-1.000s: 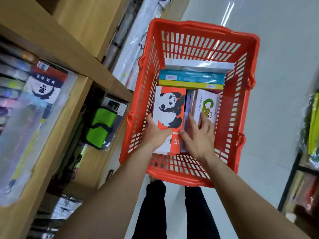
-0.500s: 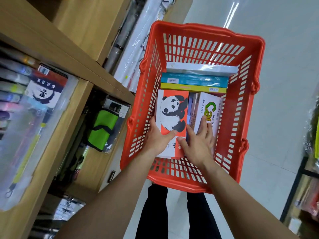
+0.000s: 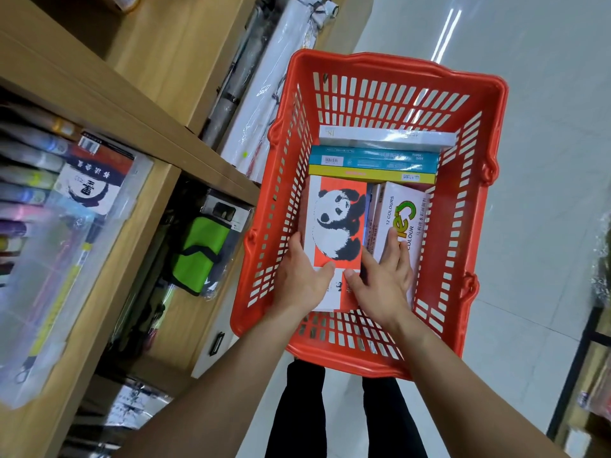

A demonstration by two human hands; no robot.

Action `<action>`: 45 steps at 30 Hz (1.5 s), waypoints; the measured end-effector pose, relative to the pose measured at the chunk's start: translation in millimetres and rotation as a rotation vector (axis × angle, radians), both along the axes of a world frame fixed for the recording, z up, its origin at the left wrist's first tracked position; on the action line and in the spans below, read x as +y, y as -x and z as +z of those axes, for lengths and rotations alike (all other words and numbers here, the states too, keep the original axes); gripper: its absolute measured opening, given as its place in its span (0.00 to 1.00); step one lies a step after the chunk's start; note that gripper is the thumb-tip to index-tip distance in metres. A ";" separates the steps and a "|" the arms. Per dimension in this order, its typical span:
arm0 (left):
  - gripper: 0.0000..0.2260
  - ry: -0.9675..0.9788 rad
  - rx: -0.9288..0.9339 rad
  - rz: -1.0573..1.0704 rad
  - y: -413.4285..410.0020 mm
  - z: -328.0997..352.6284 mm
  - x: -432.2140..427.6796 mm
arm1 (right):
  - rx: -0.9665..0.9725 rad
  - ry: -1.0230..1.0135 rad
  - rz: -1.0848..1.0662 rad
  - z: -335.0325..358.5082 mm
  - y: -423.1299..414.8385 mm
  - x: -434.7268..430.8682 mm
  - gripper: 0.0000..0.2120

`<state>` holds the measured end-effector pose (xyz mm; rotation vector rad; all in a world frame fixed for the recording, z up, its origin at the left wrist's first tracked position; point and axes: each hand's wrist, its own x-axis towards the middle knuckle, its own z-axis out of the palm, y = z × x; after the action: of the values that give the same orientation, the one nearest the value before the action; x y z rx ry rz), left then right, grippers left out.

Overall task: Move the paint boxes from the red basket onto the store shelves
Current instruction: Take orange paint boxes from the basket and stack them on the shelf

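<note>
Both hands are down in the red slatted plastic basket. The left hand clasps the near left edge of the red-and-white panda paint box, thumb on top. The right hand lies spread, fingers flat on the white "12 colours" paint box, thumb touching the panda box.

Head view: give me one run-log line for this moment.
phase: pick | left hand: gripping panda box | right hand: on panda box and 12-colours box | red basket: boxes inside | shelved: none seen
</note>
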<state>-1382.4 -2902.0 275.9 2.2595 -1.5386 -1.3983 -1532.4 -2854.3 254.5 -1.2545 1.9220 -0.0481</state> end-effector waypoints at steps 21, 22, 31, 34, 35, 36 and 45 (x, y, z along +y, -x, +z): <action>0.31 -0.073 0.218 0.186 -10.9 41.2 -11.0 | -0.301 0.050 -0.239 17.1 15.6 0.1 0.30; 0.34 -0.049 0.246 0.229 -16.7 57.6 -10.3 | -0.339 0.083 -0.293 21.5 18.8 -0.6 0.28; 0.33 0.124 0.327 0.507 -118.9 156.6 -9.3 | -0.253 0.134 -0.308 44.6 -17.8 -30.2 0.15; 0.32 0.111 0.360 0.536 -136.0 155.3 -4.9 | -0.280 0.060 -0.250 31.5 -43.5 -50.6 0.17; 0.34 0.104 0.367 0.524 -139.0 152.2 -3.0 | -0.291 0.012 -0.268 24.7 -49.3 -56.5 0.19; 0.34 0.089 0.370 0.510 -141.7 148.8 -0.6 | -0.300 -0.037 -0.305 18.7 -54.1 -61.1 0.23; 0.28 0.002 0.423 0.466 -161.9 129.4 -3.1 | -0.185 -0.141 -0.426 -17.1 -87.6 -62.6 0.45</action>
<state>-1220.5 -2905.0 405.3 1.9655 -0.8222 -1.5767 -1444.8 -2916.9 237.5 -0.7069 1.9590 -0.2359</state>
